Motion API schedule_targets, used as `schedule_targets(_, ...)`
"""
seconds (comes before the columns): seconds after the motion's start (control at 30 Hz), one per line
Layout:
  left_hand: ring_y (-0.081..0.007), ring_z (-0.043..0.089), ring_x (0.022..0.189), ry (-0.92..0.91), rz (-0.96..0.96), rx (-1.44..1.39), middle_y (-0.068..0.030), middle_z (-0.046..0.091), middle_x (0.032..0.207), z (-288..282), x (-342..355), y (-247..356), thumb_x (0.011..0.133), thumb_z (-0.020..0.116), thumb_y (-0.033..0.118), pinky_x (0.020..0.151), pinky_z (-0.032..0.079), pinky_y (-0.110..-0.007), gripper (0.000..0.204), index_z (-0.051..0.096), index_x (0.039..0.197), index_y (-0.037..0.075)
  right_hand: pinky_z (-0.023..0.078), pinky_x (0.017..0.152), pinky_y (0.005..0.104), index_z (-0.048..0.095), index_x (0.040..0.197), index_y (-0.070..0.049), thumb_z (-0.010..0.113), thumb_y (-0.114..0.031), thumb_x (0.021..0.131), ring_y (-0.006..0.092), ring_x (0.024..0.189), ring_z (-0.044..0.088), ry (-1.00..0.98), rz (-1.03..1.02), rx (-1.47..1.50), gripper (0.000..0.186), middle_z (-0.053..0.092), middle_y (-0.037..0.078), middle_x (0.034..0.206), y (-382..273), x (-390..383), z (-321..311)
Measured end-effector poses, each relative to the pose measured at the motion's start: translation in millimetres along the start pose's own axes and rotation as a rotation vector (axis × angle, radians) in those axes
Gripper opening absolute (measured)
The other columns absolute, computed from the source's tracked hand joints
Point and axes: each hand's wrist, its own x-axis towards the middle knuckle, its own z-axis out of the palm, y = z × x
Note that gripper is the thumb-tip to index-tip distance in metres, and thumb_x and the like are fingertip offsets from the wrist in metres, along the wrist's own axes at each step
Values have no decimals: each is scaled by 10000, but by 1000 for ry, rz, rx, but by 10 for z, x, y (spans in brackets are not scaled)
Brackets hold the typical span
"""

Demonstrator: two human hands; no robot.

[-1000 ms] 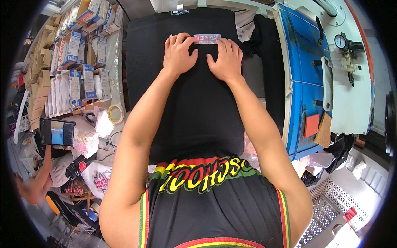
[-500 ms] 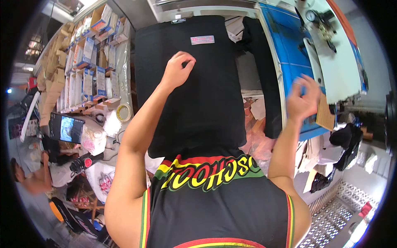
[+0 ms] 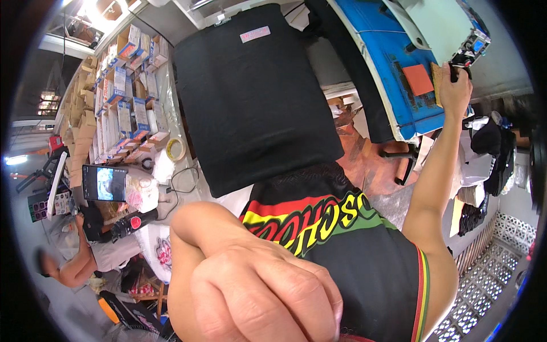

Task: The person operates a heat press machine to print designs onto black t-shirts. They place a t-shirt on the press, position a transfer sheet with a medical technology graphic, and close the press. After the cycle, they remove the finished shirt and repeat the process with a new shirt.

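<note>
A black shirt (image 3: 250, 108) lies spread over a flat board before me, a small light patch with reddish print (image 3: 254, 35) near its far end. My left hand (image 3: 265, 290) is raised close to the camera, over my chest, fingers together and curled down. Its fingertips are hidden, so I cannot see what, if anything, is in it. At the far right, my right hand (image 3: 457, 96) is closed on a black handle (image 3: 454, 71) at the edge of a pale machine plate (image 3: 444, 28). Beside it are a blue bed (image 3: 379, 62), an orange-red square (image 3: 417, 80) and a tan slab (image 3: 436, 85).
Rows of cardboard boxes (image 3: 122, 85) line the left side. Nearby are a tape roll (image 3: 176, 149), a lit phone or tablet (image 3: 105, 183) and a black bottle (image 3: 134, 223). Another person (image 3: 71, 265) is at the far left. Dark cloths (image 3: 486, 154) hang at the right.
My left hand has drawn back from above the shirt toward the camera. My right hand has moved outward and taken hold of the handle. The orange-red square now shows on the blue bed.
</note>
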Motion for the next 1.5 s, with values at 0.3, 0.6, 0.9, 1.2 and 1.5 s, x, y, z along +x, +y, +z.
schedule_targets(0.3,-252,660,828,-216,-482,1098,-101,691,911,-1209,-244,-185,882,692,126,753,534,-345,125,680,919,7,377,1054,485,614,1159,16,716,-434,860,416,1175,538,61,-51,-44,550,650,219,1153,28,-92,-2)
schedule_targets(0.6,-313,506,1272,448,-708,2302,-57,621,1290,-4270,-1488,-370,957,572,216,1133,334,-499,305,694,1231,159,330,1088,498,565,1158,17,735,-430,851,394,1226,505,159,-210,-87,568,622,189,1179,117,-97,210)
schedule_targets(0.9,-297,431,1339,400,-901,2470,-23,546,1368,-4237,-1476,-602,980,547,317,1171,234,-613,347,653,1302,243,337,1058,529,531,1144,45,783,-432,803,420,1173,515,289,-258,-154,639,598,232,1133,108,-130,346)
schedule_targets(1.2,-289,444,1329,383,-880,2494,-15,554,1365,-4236,-1479,-581,977,552,327,1176,240,-594,319,681,1265,277,328,1071,524,542,1104,48,778,-398,793,426,1174,492,298,-221,-181,593,586,262,1126,66,-109,388)
schedule_targets(1.5,-293,434,1340,394,-922,2473,-19,541,1388,-4215,-1466,-567,985,539,324,1186,227,-586,331,671,1284,271,329,1053,537,527,1120,57,790,-483,792,428,1198,480,294,-221,-168,685,581,226,1138,117,-106,435)
